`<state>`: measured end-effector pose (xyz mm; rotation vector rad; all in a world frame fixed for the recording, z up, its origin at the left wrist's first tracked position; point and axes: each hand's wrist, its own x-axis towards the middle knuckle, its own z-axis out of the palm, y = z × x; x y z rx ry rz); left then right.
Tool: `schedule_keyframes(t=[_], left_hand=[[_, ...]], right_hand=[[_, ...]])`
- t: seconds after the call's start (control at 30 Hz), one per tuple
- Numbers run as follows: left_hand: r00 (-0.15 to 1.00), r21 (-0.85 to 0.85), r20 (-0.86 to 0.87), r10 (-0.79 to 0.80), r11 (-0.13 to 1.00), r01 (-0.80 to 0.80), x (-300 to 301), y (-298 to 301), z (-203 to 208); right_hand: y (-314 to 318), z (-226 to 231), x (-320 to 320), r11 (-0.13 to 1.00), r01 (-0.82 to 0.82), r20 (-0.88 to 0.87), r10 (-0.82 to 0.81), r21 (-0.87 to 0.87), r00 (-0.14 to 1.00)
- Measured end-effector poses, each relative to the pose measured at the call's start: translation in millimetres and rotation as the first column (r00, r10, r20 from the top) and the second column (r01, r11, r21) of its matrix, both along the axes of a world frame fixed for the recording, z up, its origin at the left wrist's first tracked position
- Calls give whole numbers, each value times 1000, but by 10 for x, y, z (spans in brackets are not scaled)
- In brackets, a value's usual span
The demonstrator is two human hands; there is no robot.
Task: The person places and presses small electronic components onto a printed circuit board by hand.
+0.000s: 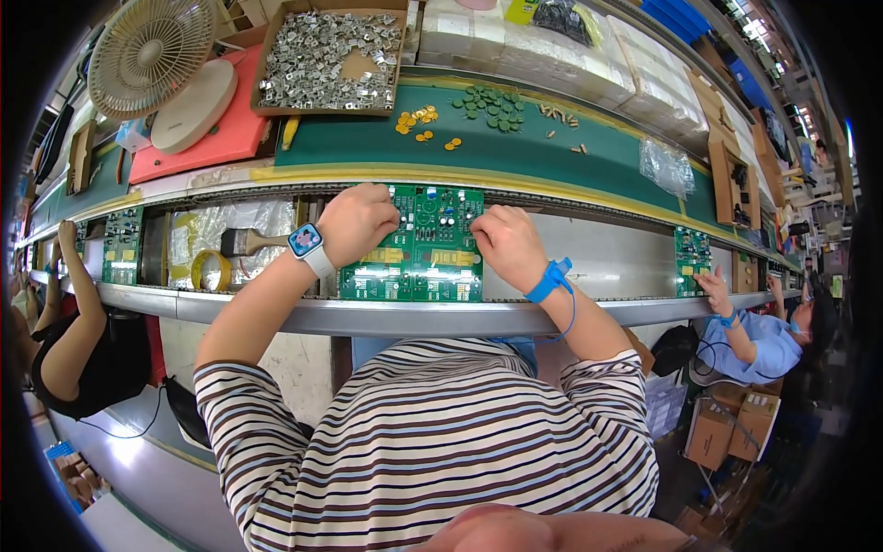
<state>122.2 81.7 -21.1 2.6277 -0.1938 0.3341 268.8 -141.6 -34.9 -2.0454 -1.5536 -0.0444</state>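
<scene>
My left hand and right hand curl, pinch unclear; the green circuit panel seems light, stiff, fragile: best held edgewise.

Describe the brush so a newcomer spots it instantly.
Start at the long metal rail. Just beyond it, left of the person's left hand, lies a yellow tape roll. The brush sits up and right of that ring, set apart by dark bristles and a tan handle.
</scene>
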Motion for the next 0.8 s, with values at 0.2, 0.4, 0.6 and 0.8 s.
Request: schedule_keyframes(t=[0.2,0.4,0.6,0.8], left_hand=[[1000,-1,16,-1,1000,1,43,-18,-48],[1000,-12,23,-17,1000,17,41,-25,-73],[997,24,58,-45,999,44,56,-72,-122],[995,59,91,-39,998,34,51,-97,-139]], right_hand=[[-10,-30,-12,1000,3,12,-3,17,1000],[-22,-27,-8,999,9,-5,-8,38,1000],[-24,-70,-22,998,17,-30,-15,63,999],[-10,-68,-41,998,-20,80,15,66,997]])
